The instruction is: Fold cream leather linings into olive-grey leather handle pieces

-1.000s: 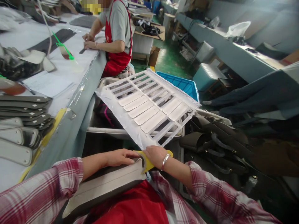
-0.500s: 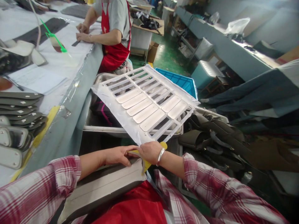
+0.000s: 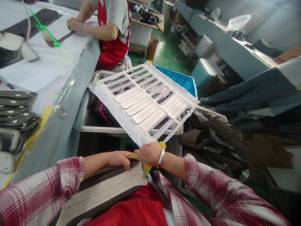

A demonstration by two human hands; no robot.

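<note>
A bag piece [image 3: 103, 191] with a pale face and dark sides lies across my lap at the bottom. My left hand [image 3: 118, 159] grips its upper edge near the right end, thumb over the edge. Close beside it, my right hand [image 3: 150, 153] is closed on a yellow piece [image 3: 147, 169] that shows at the bag piece's end and beyond the knuckles. Just past my hands, a white slatted frame [image 3: 141, 135] holds several pale rounded strips [image 3: 151, 121] and rests over a metal tub.
The metal tub [image 3: 103, 129] and a blue crate [image 3: 176, 77] are ahead. At left, a covered table [image 3: 68, 78] bears dark straps [image 3: 17, 102]. A person [image 3: 113, 37] in a red apron works there. Dark bags [image 3: 195, 138] lie at right.
The view has shifted slightly, moving the table and frame a little left. A strip has appeared in the row on the frame's near side. The other person's hands have come together.
</note>
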